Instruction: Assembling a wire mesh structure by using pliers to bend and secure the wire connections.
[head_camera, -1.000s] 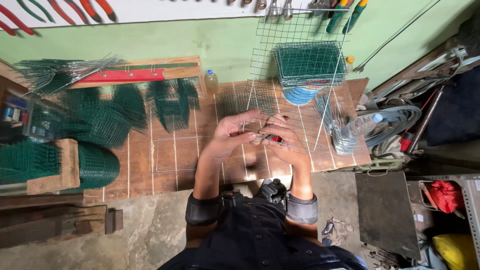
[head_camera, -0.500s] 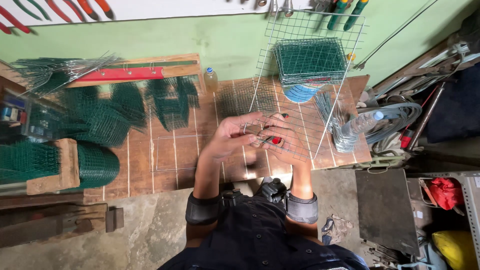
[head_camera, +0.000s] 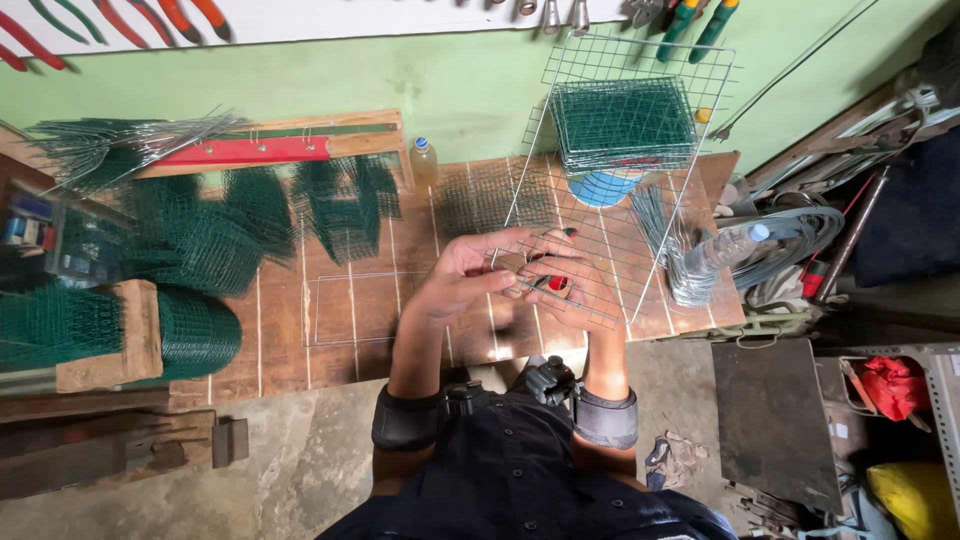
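A silver wire grid panel (head_camera: 640, 130) stands tilted over the wooden workbench (head_camera: 370, 330), its lower edge near me. My left hand (head_camera: 462, 275) grips that lower edge of the grid. My right hand (head_camera: 565, 290) is closed on a red-handled hand tool (head_camera: 552, 283) pressed against the same edge, close beside the left hand. Behind the grid lies a stack of green mesh pieces (head_camera: 622, 122) on a blue round container (head_camera: 600, 188).
Green mesh cuttings (head_camera: 215, 225) and a mesh roll (head_camera: 190, 330) cover the bench's left part. A plastic bottle (head_camera: 424, 160) stands at the back, another bottle (head_camera: 730, 245) lies right on wire bundles (head_camera: 680, 250). Pliers hang on the wall.
The grid panel has been tipped up slightly; both hands stay together at its lower edge with small shifts.
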